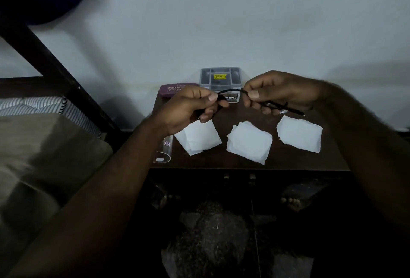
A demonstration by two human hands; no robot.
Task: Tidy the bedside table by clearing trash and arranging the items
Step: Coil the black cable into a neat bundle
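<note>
Above the table (233, 162) (three tissues (249, 142) lying apart), left hand (188, 106) and right hand (281, 93) pinch one black cable (233, 91).

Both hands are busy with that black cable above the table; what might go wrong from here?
1. The thin black cable stretches between the left hand and right hand; its loose plug end sticks out past the right hand and may snag while winding.
2. The clear plastic tube lies at the dark wooden table's front left corner under the left forearm, so a nudge might roll it off.
</note>
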